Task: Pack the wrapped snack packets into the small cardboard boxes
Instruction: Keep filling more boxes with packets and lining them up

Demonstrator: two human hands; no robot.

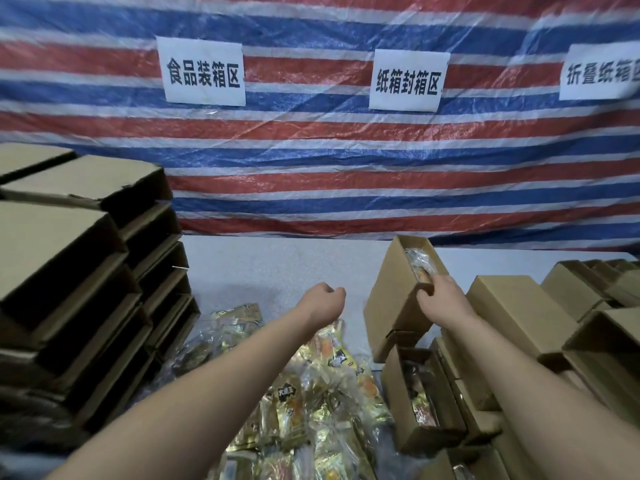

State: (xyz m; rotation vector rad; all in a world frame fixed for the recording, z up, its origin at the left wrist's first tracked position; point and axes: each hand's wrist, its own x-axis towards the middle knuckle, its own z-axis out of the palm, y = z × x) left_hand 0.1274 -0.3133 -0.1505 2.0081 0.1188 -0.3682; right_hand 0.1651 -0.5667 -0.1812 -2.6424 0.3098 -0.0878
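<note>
A heap of gold and orange wrapped snack packets (311,393) lies on the white table in front of me. My right hand (443,296) grips the near edge of an open small cardboard box (394,289) that is tilted up and has packets showing inside. My left hand (325,299) hovers over the far side of the heap with its fingers curled under; what lies inside them is hidden. Another open box (415,400) with packets in it stands below the tilted one.
Tall stacks of empty open cardboard boxes (86,289) fill the left side. More small boxes (519,306) crowd the right side. A striped red, white and blue tarp (311,150) with paper signs hangs behind the white table (277,265).
</note>
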